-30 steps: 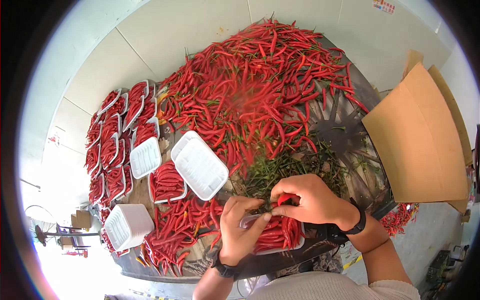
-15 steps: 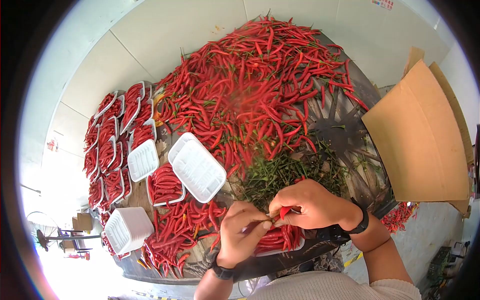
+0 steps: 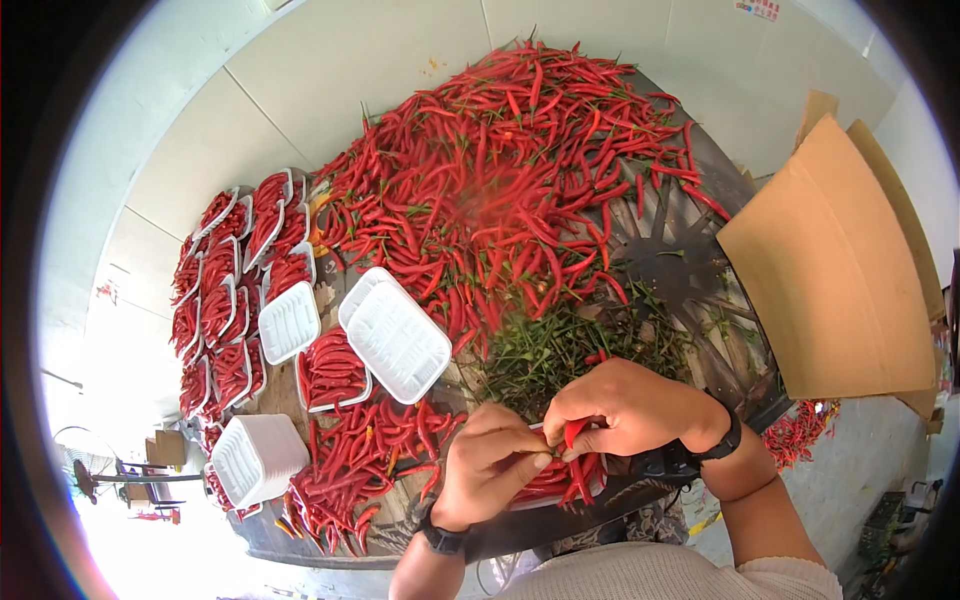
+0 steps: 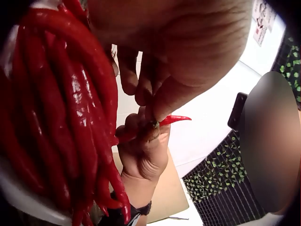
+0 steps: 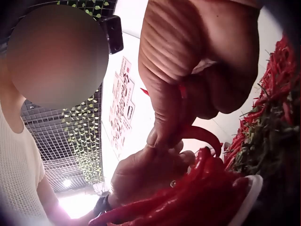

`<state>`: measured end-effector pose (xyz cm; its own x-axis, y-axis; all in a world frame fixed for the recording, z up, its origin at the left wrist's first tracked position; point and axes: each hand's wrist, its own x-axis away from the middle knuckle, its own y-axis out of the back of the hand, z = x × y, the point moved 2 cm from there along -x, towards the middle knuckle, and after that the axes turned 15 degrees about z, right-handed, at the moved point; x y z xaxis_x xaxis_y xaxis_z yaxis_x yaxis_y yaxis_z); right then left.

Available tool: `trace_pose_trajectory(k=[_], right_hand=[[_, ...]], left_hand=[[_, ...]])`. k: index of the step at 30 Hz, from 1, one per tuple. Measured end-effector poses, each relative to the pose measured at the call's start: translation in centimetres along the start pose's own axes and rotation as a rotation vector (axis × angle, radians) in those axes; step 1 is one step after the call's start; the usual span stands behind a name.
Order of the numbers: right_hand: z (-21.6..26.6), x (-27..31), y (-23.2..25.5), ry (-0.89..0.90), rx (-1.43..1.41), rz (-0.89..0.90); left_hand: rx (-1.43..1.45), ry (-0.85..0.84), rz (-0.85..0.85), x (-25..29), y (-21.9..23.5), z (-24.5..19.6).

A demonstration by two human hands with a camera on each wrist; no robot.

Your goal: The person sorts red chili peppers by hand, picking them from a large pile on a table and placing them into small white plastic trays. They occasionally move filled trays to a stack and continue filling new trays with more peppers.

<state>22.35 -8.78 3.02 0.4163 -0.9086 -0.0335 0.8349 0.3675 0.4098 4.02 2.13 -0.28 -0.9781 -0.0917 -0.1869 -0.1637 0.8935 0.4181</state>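
Observation:
My right hand [image 3: 635,410] grips a red chili pepper [image 3: 574,431] over a white tray heaped with red chilies [image 3: 578,480]. The left hand [image 3: 488,465] meets it, thumb and fingers pinching at the chili's green stem [image 4: 155,126]. Red chili also shows past the fingers in the right wrist view, where the right hand [image 5: 188,61] hangs above the left hand [image 5: 146,174]. Both hands hide part of the tray. Just beyond them lies a pile of green stems [image 3: 540,350].
A large heap of red chilies [image 3: 480,190] covers the table's back. Filled trays [image 3: 220,305] stand at left, near stacked empty trays [image 3: 258,460] and two overlapping white trays [image 3: 398,335]. Loose chilies [image 3: 370,460] lie left of the hands. A cardboard box [image 3: 835,270] stands at right.
The left hand's fingertips, a little apart from the right hand's a second ago, have closed in on the stem end of the chili. The right hand has kept its grip, nearly in place.

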Motion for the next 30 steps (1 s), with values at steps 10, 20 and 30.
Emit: trace_pose_trajectory(k=[10, 20, 30], right_hand=[[-0.7, 1.5, 2.2, -0.063, 0.274, -0.328], [-5.0, 4.5, 3.5, -0.706, 0.902, -0.730], [-3.9, 3.4, 3.4, -0.377, 0.267, -0.715]], left_hand=[[0.162, 0.018, -0.218, 1.2, 1.1, 0.8], [-0.040, 0.277, -0.334, 0.2, -0.4, 0.6], [-0.152, 0.284, -0.319, 0.6, 0.0, 0.3]])
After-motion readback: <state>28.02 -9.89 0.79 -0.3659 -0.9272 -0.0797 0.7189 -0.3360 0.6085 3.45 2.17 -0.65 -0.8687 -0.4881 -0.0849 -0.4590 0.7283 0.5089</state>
